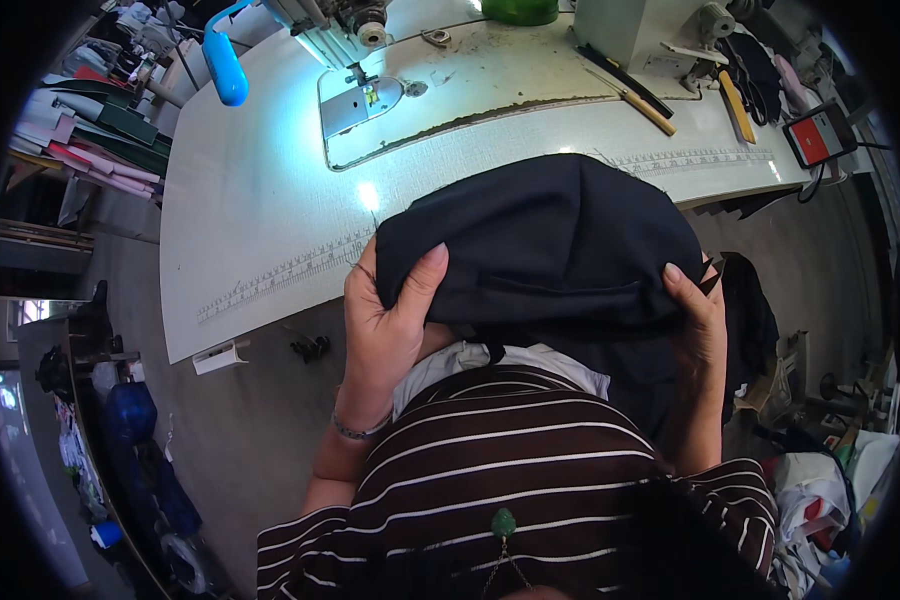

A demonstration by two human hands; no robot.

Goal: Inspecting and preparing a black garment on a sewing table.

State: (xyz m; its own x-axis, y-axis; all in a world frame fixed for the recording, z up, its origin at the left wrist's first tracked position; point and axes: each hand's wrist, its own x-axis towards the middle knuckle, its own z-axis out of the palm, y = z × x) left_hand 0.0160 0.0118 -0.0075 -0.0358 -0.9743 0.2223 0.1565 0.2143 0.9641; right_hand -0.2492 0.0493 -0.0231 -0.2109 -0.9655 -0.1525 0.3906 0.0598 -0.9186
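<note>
1. Head view: a dark cloth point(530, 220) spans the gap between both hands, in front of the torso and across the near edge of the table point(260, 230); whether it touches the table cannot be told
2. Left hand point(388, 320): closed on the cloth's left edge, thumb on top, fingers mostly hidden behind
3. Right hand point(700, 310): closed in the same way on the right edge, thumb on top, fingers largely out of sight
4. Handling, as judged: an even, light pull from both sides should flatten the folds without stretching the weave; the slit point(560, 288) on the near face is best held straight, with its edges level, and checked for puckers
5. Writing: a ruler strip point(280, 280) with graduations and numerals runs along the table, its middle behind the cloth; marks on the red-faced box point(818, 138) are too small to read; the cloth shows no label
</note>
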